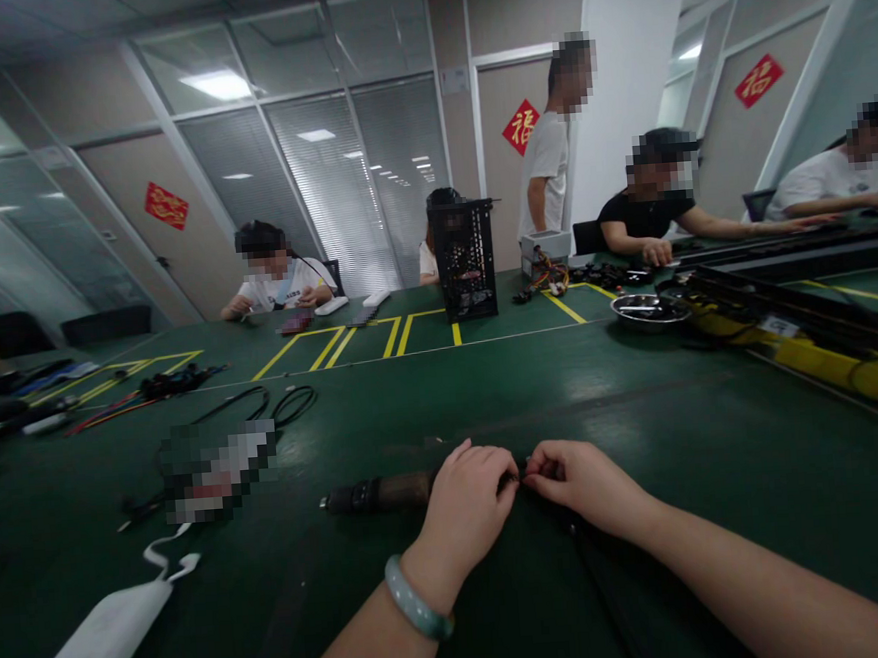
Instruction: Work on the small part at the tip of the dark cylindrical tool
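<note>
A dark electric screwdriver lies sideways on the green table, its metal tip pointing left. My left hand, with a pale green bangle at the wrist, is wrapped over its rear part. Close by on the right, my right hand pinches at the back end of the screwdriver; the small dark piece between its fingertips is too hidden to name. From below that hand a black cable runs down toward the table's near edge.
Left lie a white pouch, a blurred-out item with black cables, and loose wires. Farther back stand a black computer case, a power supply and a metal bowl. Yellow-black equipment fills the right. Several people are around the table.
</note>
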Demonstrator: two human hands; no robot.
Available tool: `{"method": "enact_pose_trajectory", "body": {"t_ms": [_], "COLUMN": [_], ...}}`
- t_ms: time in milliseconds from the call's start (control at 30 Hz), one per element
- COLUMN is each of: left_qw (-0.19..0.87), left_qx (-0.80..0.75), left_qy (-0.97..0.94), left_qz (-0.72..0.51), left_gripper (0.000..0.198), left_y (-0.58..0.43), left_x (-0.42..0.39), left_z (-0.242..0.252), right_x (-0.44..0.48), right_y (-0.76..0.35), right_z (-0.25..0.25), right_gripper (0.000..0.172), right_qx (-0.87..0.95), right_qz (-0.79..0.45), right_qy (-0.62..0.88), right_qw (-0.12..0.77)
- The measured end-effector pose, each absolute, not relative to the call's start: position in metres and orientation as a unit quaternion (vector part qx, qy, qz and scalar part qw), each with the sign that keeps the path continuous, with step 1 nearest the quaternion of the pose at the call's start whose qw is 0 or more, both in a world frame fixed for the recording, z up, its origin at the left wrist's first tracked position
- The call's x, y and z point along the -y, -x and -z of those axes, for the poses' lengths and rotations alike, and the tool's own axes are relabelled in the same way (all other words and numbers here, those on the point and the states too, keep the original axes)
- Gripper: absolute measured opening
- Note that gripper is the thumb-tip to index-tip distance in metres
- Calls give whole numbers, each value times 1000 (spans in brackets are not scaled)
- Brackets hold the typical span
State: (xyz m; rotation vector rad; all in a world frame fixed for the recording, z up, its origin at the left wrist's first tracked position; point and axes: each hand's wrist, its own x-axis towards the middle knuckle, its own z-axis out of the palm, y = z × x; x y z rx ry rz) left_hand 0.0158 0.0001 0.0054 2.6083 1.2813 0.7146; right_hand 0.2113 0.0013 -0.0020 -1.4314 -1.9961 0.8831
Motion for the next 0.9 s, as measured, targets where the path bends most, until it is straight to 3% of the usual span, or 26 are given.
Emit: {"method": "enact_pose_trajectory", "body": {"t_ms": [900], "left_qw": [88], "left_qx": [-428], "left_qy": [-869], "left_qz": [-232], "left_gripper": [9], "left_y": [-15], "left_x": [-3], "left_z": [-2], "right_x": [-1], "right_y": [-210], "right_z": [7], "right_gripper": [9], "right_qx": [728], "right_qz": [-332], "right_qy": [534], "right_qw": [272]}}
